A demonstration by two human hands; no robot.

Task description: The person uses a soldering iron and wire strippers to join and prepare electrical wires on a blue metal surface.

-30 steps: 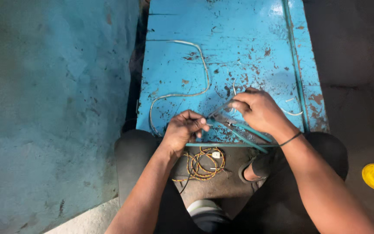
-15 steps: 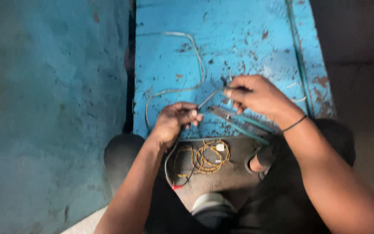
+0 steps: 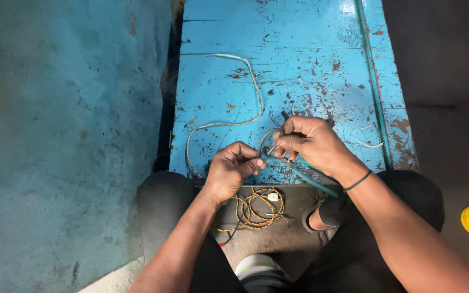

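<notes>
My right hand (image 3: pixel 313 145) is closed on the pliers (image 3: pixel 294 165), whose handles run to 4 o'clock. My left hand (image 3: pixel 232 168), at 8 o'clock of it, pinches the wire (image 3: pixel 245 120) end; the wire trails toward 11 o'clock across the bench (image 3: pixel 299 54).

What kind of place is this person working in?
Probably a rough electrical repair workshop: a chipped, rusty blue metal table, pliers in the right hand, a pale wire, and a yellow wire coil on the floor.
</notes>
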